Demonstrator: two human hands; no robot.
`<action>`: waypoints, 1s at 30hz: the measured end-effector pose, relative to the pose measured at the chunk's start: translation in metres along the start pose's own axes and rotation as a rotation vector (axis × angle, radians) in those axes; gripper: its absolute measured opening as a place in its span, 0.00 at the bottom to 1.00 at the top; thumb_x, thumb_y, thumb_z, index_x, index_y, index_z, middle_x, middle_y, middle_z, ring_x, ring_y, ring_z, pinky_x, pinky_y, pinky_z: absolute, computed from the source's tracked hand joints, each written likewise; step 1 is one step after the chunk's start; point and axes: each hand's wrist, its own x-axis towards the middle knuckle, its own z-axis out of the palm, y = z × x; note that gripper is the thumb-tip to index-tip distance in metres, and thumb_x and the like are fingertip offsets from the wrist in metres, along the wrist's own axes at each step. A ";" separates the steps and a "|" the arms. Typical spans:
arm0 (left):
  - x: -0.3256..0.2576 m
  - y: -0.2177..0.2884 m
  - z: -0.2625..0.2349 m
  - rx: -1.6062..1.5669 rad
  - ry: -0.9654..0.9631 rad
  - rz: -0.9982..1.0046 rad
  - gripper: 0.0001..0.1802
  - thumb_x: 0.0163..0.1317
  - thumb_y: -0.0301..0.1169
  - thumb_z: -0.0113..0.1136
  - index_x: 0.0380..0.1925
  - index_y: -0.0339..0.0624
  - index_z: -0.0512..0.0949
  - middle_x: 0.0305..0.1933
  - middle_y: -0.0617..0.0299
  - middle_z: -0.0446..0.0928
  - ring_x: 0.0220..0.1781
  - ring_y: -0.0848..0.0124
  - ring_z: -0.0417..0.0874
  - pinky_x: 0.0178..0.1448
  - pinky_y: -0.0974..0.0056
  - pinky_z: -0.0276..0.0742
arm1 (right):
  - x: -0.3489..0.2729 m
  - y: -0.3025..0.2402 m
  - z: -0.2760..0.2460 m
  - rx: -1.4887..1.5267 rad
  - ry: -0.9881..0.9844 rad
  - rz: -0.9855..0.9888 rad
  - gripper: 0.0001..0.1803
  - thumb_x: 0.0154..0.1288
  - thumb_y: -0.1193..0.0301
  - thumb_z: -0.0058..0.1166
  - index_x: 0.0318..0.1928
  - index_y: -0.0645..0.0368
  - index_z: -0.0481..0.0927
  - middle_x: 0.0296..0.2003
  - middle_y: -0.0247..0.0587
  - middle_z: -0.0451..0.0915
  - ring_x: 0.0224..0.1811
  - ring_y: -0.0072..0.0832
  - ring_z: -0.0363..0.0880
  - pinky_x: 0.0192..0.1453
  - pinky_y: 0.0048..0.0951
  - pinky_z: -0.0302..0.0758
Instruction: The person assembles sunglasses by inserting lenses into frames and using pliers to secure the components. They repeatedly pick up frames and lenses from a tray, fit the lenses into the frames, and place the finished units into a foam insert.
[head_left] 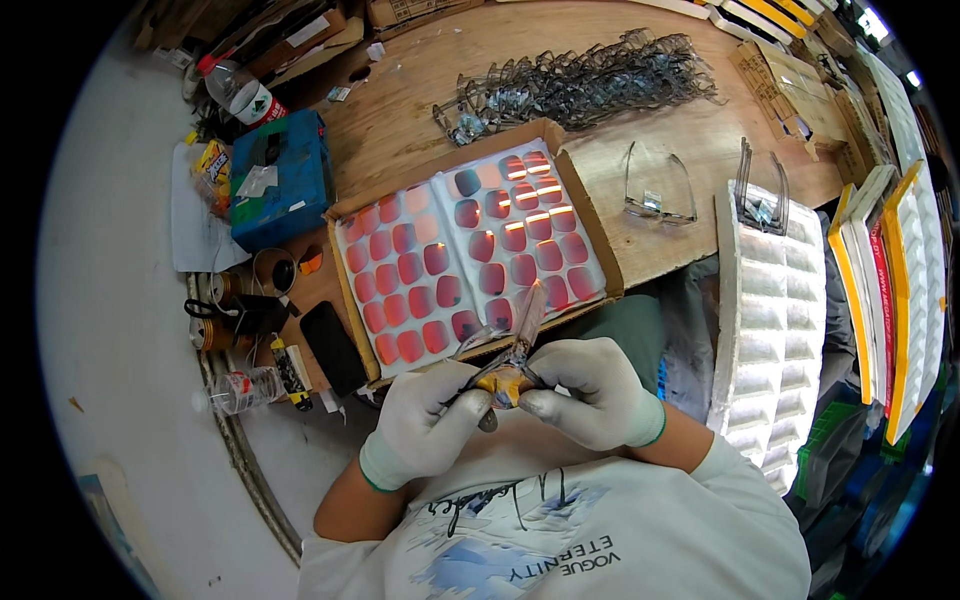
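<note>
Head view: my left fingers (455, 400) and right fingers (560, 385) pinched the frame (512, 372); light, fragile, best gripped near its hinge.

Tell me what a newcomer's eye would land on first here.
Two gloved hands, left hand and right hand, meet at bottom centre on a clear eyeglass frame with an orange lens. Just beyond lies a cardboard tray of reddish lenses; a heap of clear frames lies at the table's far edge.

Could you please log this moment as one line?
left hand: gloved, on frame | right hand: gloved, pressing lens | lens tray ahead
</note>
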 end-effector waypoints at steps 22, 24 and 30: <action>0.021 -0.027 0.002 0.436 0.321 0.249 0.10 0.57 0.23 0.64 0.39 0.31 0.79 0.22 0.52 0.80 0.20 0.62 0.84 0.27 0.62 0.78 | 0.039 0.035 0.002 0.017 -0.030 0.021 0.10 0.65 0.69 0.61 0.39 0.65 0.83 0.28 0.49 0.80 0.28 0.43 0.80 0.35 0.37 0.76; 0.021 -0.031 -0.002 0.322 0.383 0.183 0.10 0.60 0.22 0.62 0.41 0.31 0.78 0.23 0.54 0.81 0.21 0.66 0.85 0.29 0.64 0.79 | 0.049 0.043 -0.003 0.015 -0.062 0.030 0.11 0.65 0.68 0.61 0.41 0.63 0.84 0.30 0.50 0.82 0.31 0.43 0.81 0.37 0.38 0.77; 0.032 -0.046 -0.014 0.162 0.430 0.048 0.12 0.62 0.22 0.60 0.44 0.28 0.76 0.24 0.55 0.83 0.23 0.71 0.86 0.31 0.67 0.81 | 0.137 0.116 -0.007 -0.612 0.137 0.100 0.12 0.67 0.65 0.55 0.43 0.58 0.83 0.31 0.48 0.82 0.36 0.44 0.84 0.41 0.46 0.80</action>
